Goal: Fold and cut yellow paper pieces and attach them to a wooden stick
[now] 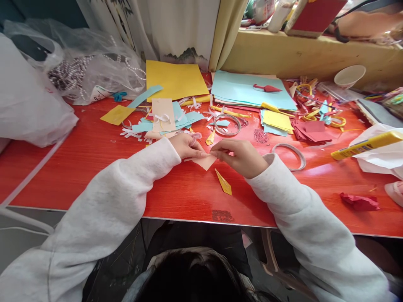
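Between my two hands is a small pale pink piece of paper [206,162], one corner pointing toward me. My left hand [188,147] pinches its left side, thumb along the upper edge. From the right, my right hand [241,157] pinches the upper edge with thumb and forefinger, close to the left fingertips. The fingers cover part of the paper, so its folds are hard to make out. A folded yellow paper piece [224,183] lies just below my right hand, and a smaller yellow folded piece [210,138] rests beyond the fingertips.
Paper scraps [185,119] and a tape roll [227,125] lie beyond my hands. Another roll [291,156] sits right, near a yellow glue stick [367,144] and red paper squares [311,131]. Blue sheets [241,86] and a yellow sheet [174,79] lie behind. Plastic bags [34,92] stand left.
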The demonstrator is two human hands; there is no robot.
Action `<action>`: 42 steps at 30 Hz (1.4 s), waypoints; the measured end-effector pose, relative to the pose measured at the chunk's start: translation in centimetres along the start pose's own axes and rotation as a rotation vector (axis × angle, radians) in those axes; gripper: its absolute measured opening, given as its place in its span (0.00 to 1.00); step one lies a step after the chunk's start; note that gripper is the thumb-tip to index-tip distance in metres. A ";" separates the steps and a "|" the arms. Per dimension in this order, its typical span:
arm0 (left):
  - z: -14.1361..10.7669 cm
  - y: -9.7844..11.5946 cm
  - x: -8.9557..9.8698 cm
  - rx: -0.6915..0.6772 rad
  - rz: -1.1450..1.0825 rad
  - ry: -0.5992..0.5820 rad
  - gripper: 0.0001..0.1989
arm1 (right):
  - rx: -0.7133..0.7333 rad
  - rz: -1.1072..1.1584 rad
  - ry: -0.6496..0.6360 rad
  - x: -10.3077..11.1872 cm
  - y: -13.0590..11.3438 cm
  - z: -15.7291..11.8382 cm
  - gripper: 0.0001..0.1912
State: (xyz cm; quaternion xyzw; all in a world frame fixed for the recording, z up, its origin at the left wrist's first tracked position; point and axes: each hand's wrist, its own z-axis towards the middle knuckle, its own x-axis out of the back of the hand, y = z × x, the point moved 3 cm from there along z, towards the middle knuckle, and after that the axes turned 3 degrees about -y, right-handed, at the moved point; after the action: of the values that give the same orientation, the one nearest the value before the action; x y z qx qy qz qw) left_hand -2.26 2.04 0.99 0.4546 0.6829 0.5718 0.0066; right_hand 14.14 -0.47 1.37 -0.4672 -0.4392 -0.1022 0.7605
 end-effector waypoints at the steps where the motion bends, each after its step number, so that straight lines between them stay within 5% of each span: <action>1: 0.1 0.0 0.0 -0.012 0.011 -0.011 0.13 | 0.017 0.002 0.000 -0.1 0.0 0.0 0.06; 8: 0.2 -0.3 -0.1 -0.032 -0.017 -0.094 0.16 | 0.124 -0.045 0.030 -0.2 -0.3 -0.1 0.06; 28: -0.1 0.2 0.1 -0.087 -0.029 0.046 0.11 | 0.191 -0.124 0.095 0.1 -0.1 -0.2 0.06; 35: 0.2 0.1 -0.2 -0.081 -0.058 -0.139 0.11 | 0.251 -0.089 0.071 -0.2 -0.3 -0.2 0.05; 42: 0.3 0.0 -0.3 -0.058 -0.063 -0.054 0.10 | 0.203 -0.125 0.079 -0.1 -0.1 -0.2 0.06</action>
State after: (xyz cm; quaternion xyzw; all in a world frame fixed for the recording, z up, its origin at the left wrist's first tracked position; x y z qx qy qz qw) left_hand -1.88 2.10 0.71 0.4476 0.6796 0.5785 0.0564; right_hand 14.11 -0.69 1.36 -0.3549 -0.4453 -0.1226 0.8128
